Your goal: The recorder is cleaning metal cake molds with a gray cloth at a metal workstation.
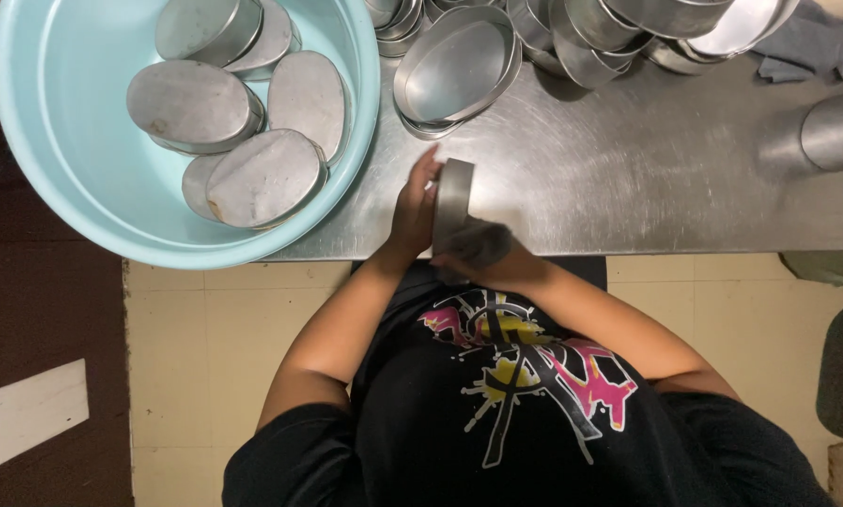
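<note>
1. Head view, the hands: the left hand [415, 208] lies flat against one face of an oval metal tin [452, 199], fingers stretched along it and gripping it on edge. The tin stands upright at the near edge of the steel table [647, 178], just in front of the person's chest.
2. Head view, the cloth: the right hand [496, 268] is closed around a dark grey cloth [478, 242], pressed against the tin's other face. Blur hides the fingertips.
3. Head view, the surroundings: a light blue basin [55, 141] overhangs the table's left corner, holding several oval tins [263, 176], most turned bottom up. A stack of oval tins [457, 70] sits at the far side, open side up, with more piled tins [618, 28] towards the far right corner. A grey rag [806, 47] lies by that corner.
4. Step in hand: the tin is apparently being wiped with the cloth, one piece at a time.
5. Next move: it likely calls for a firm left-hand hold while the tin is turned, so the cloth reaches the rim and inside.
</note>
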